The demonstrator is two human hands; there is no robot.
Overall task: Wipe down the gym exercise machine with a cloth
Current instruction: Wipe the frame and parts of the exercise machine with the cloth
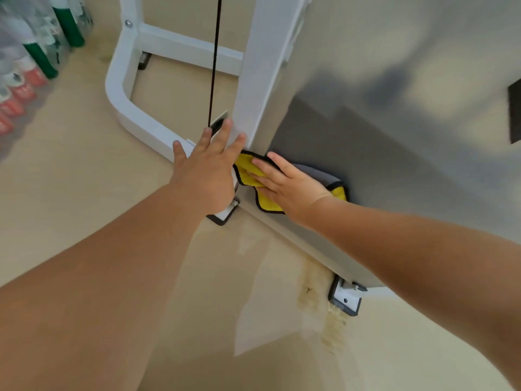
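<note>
Wiping the low machine panel (366, 170)
Right hand (287, 184), fingers straight, presses the cloth (269, 203) flat; left hand (205, 170), fingers wide, leans on the post (253, 94), probably for support.

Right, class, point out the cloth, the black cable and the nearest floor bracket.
cloth (267, 204), head view, on its lower yellow fold.
black cable (214, 60), head view, midway along its visible length.
floor bracket (345, 299), head view, on its white plate.
</note>
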